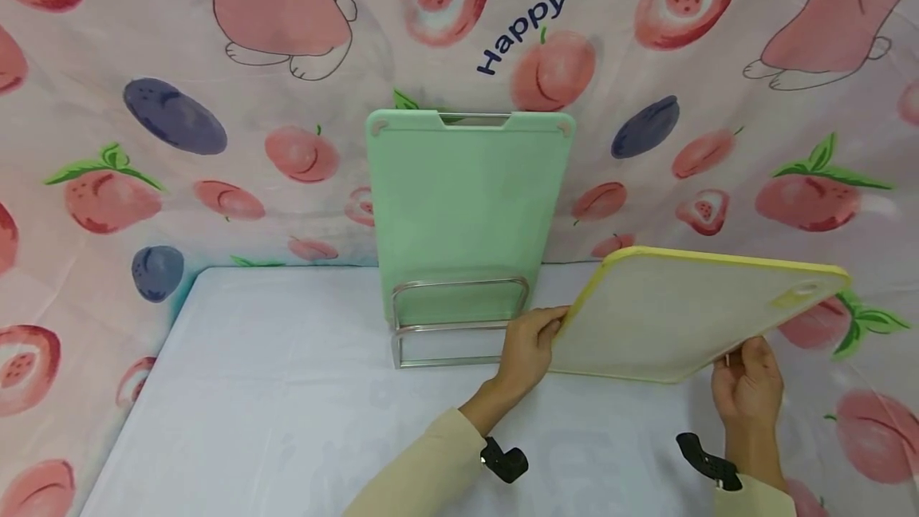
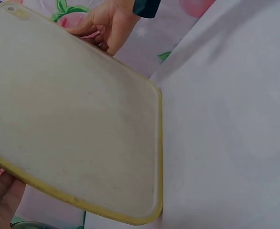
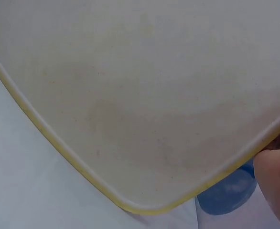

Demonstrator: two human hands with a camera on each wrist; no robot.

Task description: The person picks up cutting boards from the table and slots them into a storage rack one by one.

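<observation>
A whitish cutting board (image 1: 668, 317) with a yellow rim is held tilted over the right part of the table. My left hand (image 1: 527, 348) grips its left edge, and my right hand (image 1: 748, 385) holds its lower right edge. In the left wrist view, the board (image 2: 73, 109) spans the space between the left hand (image 2: 6, 198) and the right hand (image 2: 110, 23). Faint specks mark the board's face (image 3: 145, 105) in the right wrist view, where part of the right hand (image 3: 276, 176) shows at the edge. The fingers behind the board are partly hidden.
A green cutting board (image 1: 463, 198) stands upright in a metal wire rack (image 1: 459, 284) at the back middle, just left of the held board. White cloth (image 1: 273, 405) covers the table. A fruit-patterned curtain (image 1: 445, 78) hangs behind and around the sides.
</observation>
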